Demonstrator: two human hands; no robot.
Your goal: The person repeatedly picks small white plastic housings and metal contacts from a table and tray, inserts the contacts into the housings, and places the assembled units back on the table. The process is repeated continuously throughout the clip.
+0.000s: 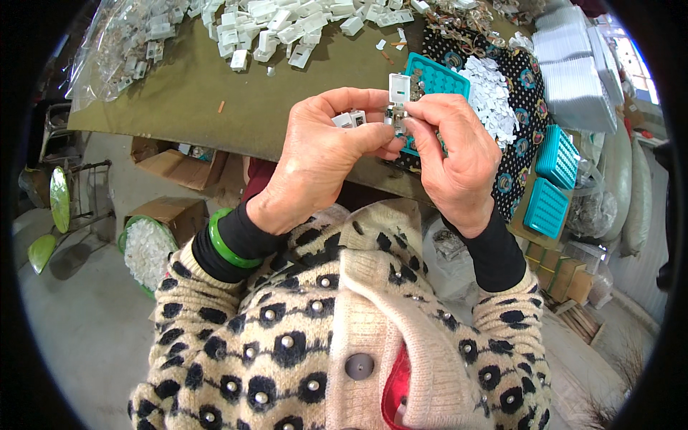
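Over the table's near edge, my left hand (312,154) is closed, its thumb and fingertips pinching the lower part of a small white plastic case (399,86) whose lid stands up. Metal-looking bits show inside the case. Another white plastic piece (345,120) is tucked in the curl of the same hand. My right hand (462,154) meets the case from the other side, thumb and forefinger closed at it; whether a tiny part is between those fingertips is hidden. Just behind the fingers lies a teal tray (448,82) with small round hollows, partly covered by my hands.
White plastic cases (287,29) lie heaped at the table's far side. Flat white pieces (491,93) rest on a dark patterned cloth (527,75) at right, near stacked white trays (577,75). More teal trays (548,208) sit farther right. A clear bag (111,57) occupies the far left.
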